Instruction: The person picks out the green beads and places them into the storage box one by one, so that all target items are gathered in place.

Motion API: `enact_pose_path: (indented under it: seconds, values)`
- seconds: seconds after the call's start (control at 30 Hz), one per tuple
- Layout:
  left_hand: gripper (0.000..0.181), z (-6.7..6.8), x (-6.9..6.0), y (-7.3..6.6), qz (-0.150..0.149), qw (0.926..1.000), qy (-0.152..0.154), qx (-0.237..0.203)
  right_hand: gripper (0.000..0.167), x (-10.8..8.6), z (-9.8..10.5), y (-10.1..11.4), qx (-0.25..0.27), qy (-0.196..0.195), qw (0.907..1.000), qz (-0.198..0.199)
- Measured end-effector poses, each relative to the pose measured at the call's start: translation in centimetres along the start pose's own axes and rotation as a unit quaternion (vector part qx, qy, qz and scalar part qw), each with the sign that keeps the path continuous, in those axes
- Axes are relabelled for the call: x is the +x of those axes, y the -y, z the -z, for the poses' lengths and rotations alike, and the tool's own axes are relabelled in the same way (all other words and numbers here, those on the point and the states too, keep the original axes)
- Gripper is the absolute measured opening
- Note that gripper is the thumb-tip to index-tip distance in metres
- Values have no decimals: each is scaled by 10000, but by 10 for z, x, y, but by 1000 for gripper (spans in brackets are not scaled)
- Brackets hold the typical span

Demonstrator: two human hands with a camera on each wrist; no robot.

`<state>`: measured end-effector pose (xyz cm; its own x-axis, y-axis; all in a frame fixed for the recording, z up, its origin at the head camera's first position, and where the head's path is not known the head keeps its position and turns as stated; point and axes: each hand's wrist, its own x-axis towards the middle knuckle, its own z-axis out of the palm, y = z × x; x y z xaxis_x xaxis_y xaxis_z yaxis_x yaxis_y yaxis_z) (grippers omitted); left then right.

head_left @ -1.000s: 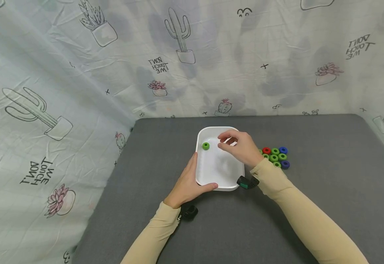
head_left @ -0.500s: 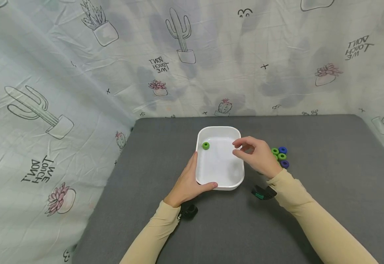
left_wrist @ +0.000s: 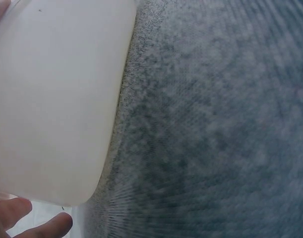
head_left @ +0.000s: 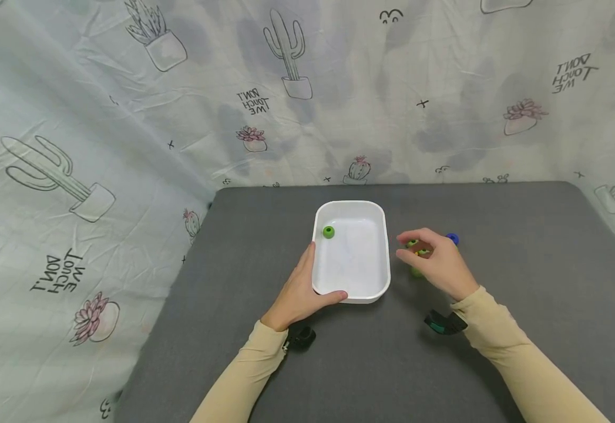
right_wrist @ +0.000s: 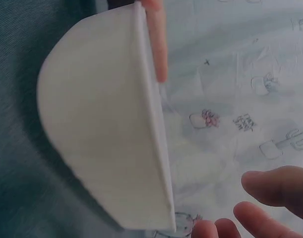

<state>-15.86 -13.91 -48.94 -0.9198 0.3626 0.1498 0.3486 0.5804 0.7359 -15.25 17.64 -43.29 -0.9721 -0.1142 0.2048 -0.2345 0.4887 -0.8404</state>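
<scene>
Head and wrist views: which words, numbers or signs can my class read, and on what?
"DON'T TOUCH ME": printed cloth, three times; letters look partly flipped, "ME" resembling "WE".
"x": small crosses, same cloth.
Right wrist view: one print on the cloth, too blurred to read.
White tray: no text visible.

Around the white tray [head_left: 353,267], the grey tabletop [head_left: 265,223] offers passage from ten to one o'clock and at six. The left hand [head_left: 299,292] blocks seven to nine; the right hand [head_left: 439,264] over green rings [head_left: 416,272] obstructs three.
</scene>
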Motion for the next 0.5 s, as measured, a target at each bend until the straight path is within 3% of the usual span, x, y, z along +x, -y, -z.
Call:
enact_pose_path:
  seconds: [0.5]
  values:
    - [130, -1, 0, 1, -16, 9999, 9, -102, 41, -20, 12, -30, -711, 6, 9970, -296]
